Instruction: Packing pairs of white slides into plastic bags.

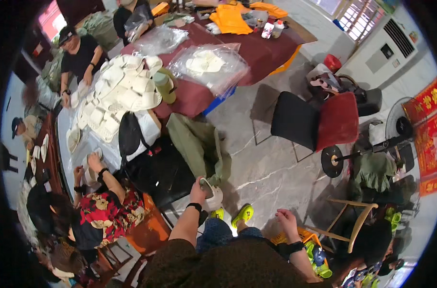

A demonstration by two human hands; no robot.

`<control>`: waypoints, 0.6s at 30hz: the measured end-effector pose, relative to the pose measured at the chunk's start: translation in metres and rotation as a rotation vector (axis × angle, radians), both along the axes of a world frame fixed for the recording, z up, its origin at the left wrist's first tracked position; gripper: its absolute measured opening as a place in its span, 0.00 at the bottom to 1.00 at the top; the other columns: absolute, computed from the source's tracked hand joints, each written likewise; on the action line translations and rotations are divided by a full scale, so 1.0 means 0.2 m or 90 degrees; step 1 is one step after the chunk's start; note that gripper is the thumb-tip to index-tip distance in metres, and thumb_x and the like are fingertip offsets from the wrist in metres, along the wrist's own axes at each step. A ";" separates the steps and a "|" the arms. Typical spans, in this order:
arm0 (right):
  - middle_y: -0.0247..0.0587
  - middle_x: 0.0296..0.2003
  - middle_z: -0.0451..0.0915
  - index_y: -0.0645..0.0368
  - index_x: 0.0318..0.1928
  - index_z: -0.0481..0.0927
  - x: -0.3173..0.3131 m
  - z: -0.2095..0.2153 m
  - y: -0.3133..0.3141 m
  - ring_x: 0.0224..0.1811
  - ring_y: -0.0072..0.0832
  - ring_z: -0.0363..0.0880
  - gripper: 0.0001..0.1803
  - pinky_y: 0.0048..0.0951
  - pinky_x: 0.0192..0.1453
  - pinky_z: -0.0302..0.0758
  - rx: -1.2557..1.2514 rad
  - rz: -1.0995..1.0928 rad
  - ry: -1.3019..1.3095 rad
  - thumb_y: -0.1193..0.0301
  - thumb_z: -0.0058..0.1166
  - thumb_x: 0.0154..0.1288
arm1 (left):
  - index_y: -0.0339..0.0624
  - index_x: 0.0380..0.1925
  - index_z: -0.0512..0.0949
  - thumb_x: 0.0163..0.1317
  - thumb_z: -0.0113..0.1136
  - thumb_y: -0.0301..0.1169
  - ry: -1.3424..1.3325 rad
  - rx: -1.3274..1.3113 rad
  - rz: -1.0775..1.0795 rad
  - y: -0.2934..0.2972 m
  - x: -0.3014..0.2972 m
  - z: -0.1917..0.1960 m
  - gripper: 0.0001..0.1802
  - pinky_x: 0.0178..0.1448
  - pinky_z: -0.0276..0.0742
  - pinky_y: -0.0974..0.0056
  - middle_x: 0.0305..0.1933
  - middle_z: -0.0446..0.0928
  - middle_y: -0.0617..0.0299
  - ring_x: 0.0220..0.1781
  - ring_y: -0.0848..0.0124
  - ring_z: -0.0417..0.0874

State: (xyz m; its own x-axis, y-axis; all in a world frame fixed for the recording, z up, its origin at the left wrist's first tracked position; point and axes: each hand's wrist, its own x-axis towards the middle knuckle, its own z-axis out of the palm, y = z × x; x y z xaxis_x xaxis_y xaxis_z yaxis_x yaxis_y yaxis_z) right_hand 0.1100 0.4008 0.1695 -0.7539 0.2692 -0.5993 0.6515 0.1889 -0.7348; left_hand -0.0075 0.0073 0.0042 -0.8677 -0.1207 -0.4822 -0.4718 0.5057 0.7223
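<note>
My left hand (198, 193) is closed around a white slipper (213, 198), holding it low in front of me above the floor. Its grip is on the side of the shoe, and part of the shoe is behind my fingers. Beside it hangs an olive-green cloth (192, 144) at the end of a black surface. My right hand (288, 224) is out to the right with fingers loosely bent and apart, holding nothing. It is nearest to an orange crate (306, 235) that has green and blue items in it. A large heap of white slippers (118, 96) lies on the table to the left.
A co-worker in a floral top (108, 216) handles a white shoe at lower left; another person (84, 57) stands behind the heap. Clear plastic bags (228, 72) lie on the maroon table. A black and red chair (295, 120), a fan (398, 126) and a wooden chair (357, 225) stand at right.
</note>
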 end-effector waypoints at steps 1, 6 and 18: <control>0.37 0.41 0.84 0.63 0.53 0.81 0.03 -0.03 -0.06 0.42 0.21 0.80 0.16 0.21 0.45 0.76 -0.004 -0.049 0.023 0.69 0.57 0.69 | 0.51 0.64 0.67 0.53 0.70 0.34 0.023 -0.004 -0.049 -0.08 -0.09 0.01 0.37 0.64 0.72 0.52 0.62 0.74 0.47 0.62 0.51 0.77; 0.36 0.41 0.84 0.63 0.54 0.80 -0.06 0.15 -0.09 0.42 0.21 0.80 0.18 0.26 0.45 0.78 -0.013 0.006 0.068 0.65 0.59 0.69 | 0.42 0.61 0.72 0.47 0.75 0.45 0.156 -0.118 -0.246 -0.66 -0.04 -0.32 0.41 0.61 0.76 0.53 0.58 0.78 0.46 0.58 0.50 0.80; 0.44 0.40 0.85 0.59 0.51 0.82 0.96 0.38 0.28 0.45 0.31 0.83 0.18 0.32 0.52 0.77 0.267 -0.277 0.123 0.61 0.56 0.67 | 0.34 0.54 0.77 0.64 0.64 0.49 0.370 -0.357 -0.390 -0.02 -0.10 0.02 0.29 0.47 0.75 0.49 0.44 0.78 0.41 0.46 0.57 0.79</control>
State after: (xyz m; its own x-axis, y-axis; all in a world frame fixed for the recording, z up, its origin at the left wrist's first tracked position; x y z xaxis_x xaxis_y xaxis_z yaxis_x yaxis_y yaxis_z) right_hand 0.3027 0.4564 0.2464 -0.6063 0.7579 -0.2406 0.5968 0.2338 -0.7675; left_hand -0.0278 0.0040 0.0078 -0.9386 0.3441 0.0243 0.3312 0.8794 0.3419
